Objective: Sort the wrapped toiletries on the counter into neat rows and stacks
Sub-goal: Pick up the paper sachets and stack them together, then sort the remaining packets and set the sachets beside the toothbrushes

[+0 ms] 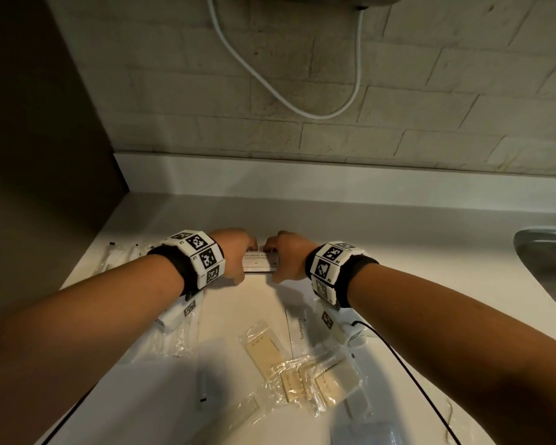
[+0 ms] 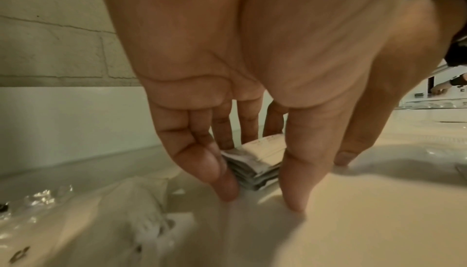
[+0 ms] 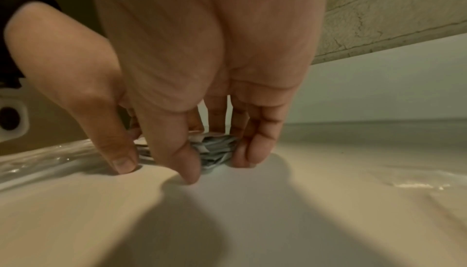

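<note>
A small stack of white shampoo-with-conditioner sachets (image 1: 260,262) stands on the pale counter (image 1: 398,252), a little behind its middle. My left hand (image 1: 242,263) grips the stack's left end and my right hand (image 1: 277,264) grips its right end. In the left wrist view the thumb (image 2: 295,181) stands on the near side of the stack (image 2: 255,161) and the fingers (image 2: 215,171) on its end and far side, tips on the counter. The right wrist view shows the stack (image 3: 217,149) pinched the same way from the other end.
Clear-wrapped tan items (image 1: 265,350) and a heap of them (image 1: 318,383) lie near the front edge, beside a toothpaste packet (image 1: 299,329) and a wrapped comb (image 1: 247,409). More clear wrappers (image 1: 122,255) lie at the left. A steel sink (image 1: 546,255) is at the right, a dark panel at the left.
</note>
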Demonstrator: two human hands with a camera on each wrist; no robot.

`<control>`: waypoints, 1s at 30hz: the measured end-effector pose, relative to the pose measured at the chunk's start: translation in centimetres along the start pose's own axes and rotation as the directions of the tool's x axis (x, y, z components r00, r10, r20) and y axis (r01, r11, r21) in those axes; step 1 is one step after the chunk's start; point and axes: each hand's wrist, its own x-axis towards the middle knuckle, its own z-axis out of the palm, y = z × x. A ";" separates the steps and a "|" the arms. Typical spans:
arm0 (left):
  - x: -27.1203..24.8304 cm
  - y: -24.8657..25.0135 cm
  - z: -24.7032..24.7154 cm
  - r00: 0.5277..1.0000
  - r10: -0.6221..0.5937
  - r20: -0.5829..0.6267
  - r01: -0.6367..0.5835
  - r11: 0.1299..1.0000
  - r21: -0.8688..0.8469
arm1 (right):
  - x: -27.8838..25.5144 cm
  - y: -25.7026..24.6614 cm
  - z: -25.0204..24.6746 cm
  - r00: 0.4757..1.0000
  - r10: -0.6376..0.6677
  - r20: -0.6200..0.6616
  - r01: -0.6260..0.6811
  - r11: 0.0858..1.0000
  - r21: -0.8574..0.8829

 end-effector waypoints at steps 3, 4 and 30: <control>-0.1 -0.1 0.1 1.000 0.000 -0.019 0.000 1.000 0.014 | 0.0 0.1 0.0 1.000 0.007 0.002 -0.007 1.000 0.012; -0.3 -0.1 0.1 1.000 0.000 -0.028 0.000 1.000 0.015 | -0.1 0.2 0.0 1.000 0.014 0.004 -0.014 1.000 0.021; -17.2 4.9 6.7 0.997 -0.060 -0.058 0.053 0.992 -0.116 | -12.1 -0.8 4.1 0.989 0.100 0.112 -0.082 0.984 -0.159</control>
